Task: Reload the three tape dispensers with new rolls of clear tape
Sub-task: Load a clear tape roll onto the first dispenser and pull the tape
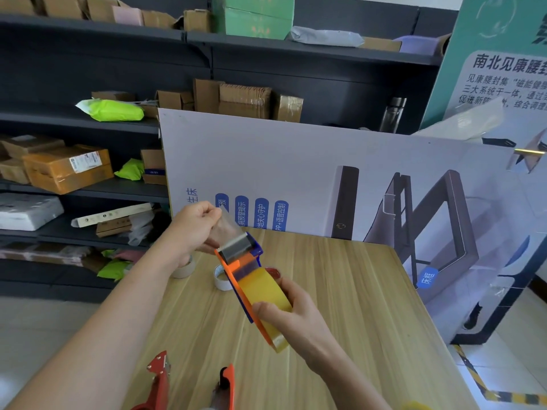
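Note:
Above the wooden table (340, 291) I hold a blue and orange tape dispenser (241, 263) with a yellowish roll of clear tape (266, 291) mounted in it. My right hand (288, 313) grips the roll and the dispenser's body from the right. My left hand (195, 224) pinches the free end of the tape (229, 224), drawn up past the metal blade at the dispenser's head. Two more dispensers, one red (158, 380) and one orange (226, 383), lie at the near edge of the table.
Two empty white tape cores (221, 278) (185, 269) rest on the table behind the dispenser, with a red object (273, 272) beside them. A large printed board (325, 179) leans along the table's far edge. Dark shelves with cardboard boxes (65, 168) stand on the left.

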`<state>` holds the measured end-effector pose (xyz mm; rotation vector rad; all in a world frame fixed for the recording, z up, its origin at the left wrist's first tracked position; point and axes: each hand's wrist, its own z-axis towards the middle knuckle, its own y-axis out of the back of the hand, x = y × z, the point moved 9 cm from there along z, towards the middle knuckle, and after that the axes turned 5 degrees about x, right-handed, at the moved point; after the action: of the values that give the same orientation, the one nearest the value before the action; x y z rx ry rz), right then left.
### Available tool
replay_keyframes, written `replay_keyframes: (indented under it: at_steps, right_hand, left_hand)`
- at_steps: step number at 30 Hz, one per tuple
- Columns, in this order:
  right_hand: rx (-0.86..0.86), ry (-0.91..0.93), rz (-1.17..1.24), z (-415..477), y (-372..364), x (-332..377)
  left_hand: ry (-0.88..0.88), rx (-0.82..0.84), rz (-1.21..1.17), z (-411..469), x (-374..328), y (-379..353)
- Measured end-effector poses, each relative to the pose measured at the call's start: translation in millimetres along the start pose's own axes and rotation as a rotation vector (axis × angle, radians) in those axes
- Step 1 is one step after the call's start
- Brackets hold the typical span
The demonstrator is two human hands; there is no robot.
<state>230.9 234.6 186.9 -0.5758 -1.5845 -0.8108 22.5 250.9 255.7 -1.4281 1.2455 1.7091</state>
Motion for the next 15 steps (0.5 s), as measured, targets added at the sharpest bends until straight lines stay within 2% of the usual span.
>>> replay_keyframes:
  at_steps: [3,10,12,15]
  right_hand:
    - [-0.008,-0.006,0.047,2.5,2.1,-4.9]
    - [0.034,-0.072,0.013,10.9,5.0,-12.9]
    - [0.021,-0.103,-0.001,12.8,5.5,-18.4]
    - [0.024,-0.149,0.021,12.7,3.5,-28.7]
  left_hand:
    - [0.091,0.155,-0.169,-6.4,2.2,-14.4]
    - [0.065,0.507,-0.315,-23.9,-21.7,-32.9]
    - [0.018,0.513,-0.302,-23.6,-30.8,-25.7]
    - [-0.085,0.354,-0.159,-15.6,-45.1,3.2]
